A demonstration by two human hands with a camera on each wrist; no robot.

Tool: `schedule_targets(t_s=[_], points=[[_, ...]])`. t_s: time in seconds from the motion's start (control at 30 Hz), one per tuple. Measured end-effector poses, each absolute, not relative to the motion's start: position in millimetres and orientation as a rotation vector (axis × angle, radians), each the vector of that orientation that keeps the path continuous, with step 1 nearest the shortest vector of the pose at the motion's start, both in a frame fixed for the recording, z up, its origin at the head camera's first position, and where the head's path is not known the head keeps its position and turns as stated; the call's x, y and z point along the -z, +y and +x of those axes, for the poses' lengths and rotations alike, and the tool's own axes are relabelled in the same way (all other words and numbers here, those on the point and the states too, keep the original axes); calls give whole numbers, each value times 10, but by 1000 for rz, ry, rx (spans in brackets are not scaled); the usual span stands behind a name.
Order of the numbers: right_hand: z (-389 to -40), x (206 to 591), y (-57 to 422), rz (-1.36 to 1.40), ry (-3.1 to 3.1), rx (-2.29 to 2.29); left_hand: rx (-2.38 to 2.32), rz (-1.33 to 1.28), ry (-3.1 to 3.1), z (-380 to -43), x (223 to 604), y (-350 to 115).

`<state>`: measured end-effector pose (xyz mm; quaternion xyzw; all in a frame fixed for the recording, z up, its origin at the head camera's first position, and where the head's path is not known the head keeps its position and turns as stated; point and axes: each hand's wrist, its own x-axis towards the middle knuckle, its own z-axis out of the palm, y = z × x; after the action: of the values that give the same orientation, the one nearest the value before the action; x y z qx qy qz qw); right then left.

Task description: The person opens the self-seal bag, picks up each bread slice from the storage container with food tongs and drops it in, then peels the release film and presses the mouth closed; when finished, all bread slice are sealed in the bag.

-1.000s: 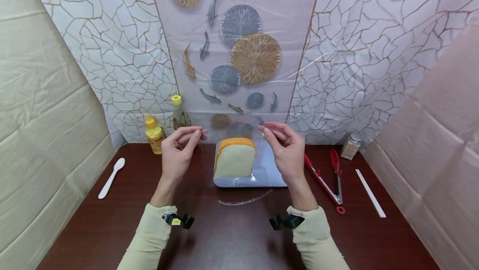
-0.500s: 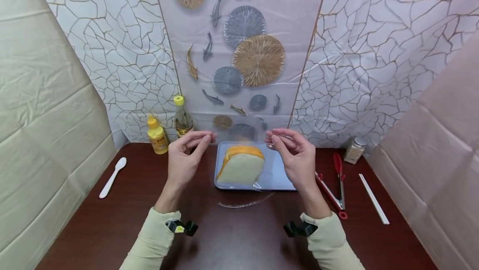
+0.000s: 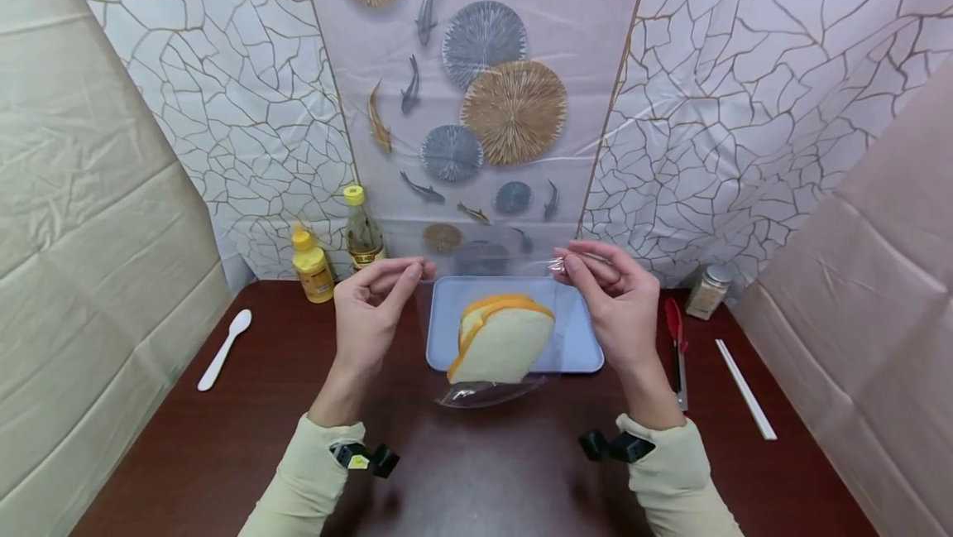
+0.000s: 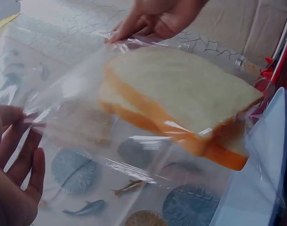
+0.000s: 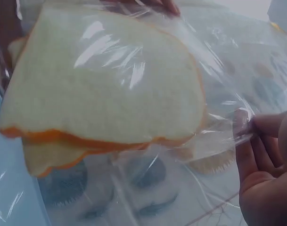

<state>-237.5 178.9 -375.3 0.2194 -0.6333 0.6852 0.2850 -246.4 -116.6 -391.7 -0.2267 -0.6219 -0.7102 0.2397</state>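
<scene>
Two bread slices (image 3: 506, 342) with orange crusts sit inside a clear plastic bag (image 4: 77, 103), one slice lapping over the other. My left hand (image 3: 375, 301) pinches one upper corner of the bag between thumb and fingers. The opposite upper corner is pinched by my right hand (image 3: 614, 297), where the film bunches at the fingertips. Stretched between both hands, the bag hangs in front of a light blue tray (image 3: 584, 338). In the right wrist view the bread (image 5: 105, 80) tilts inside the shiny film.
On the left are a white spoon (image 3: 225, 350), a yellow squeeze bottle (image 3: 313, 272) and a yellow-capped glass bottle (image 3: 363, 231). To the right are red tongs (image 3: 676, 347), a shaker jar (image 3: 709, 292) and white chopsticks (image 3: 746, 390). A patterned cloth wall (image 3: 514, 111) stands behind.
My right hand has moved right, away from the left, widening the gap between them. The bread has shifted right and tilted, its two slices fanning apart inside the bag.
</scene>
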Motion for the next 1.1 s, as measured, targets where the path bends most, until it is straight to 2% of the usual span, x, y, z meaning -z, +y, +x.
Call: schedule_targets(t_s=[0.27,0.6,0.9,1.1], points=[[-2359,3732,1806,614,-1714,-1849,1944,-693,-1738,-2400,3883,-1088],[-2430,3787,1862,550,-1686,-1863,2059,-634,-1650,-2468,3923,-1139],[-2467,3806,2037,767,-1841,-1966,2137,-663,-1597,-2515,3935,-1196],[-2471,3830,2092,908,-1866,-1947,2355,-740,-1498,-2563,3967,-1280]])
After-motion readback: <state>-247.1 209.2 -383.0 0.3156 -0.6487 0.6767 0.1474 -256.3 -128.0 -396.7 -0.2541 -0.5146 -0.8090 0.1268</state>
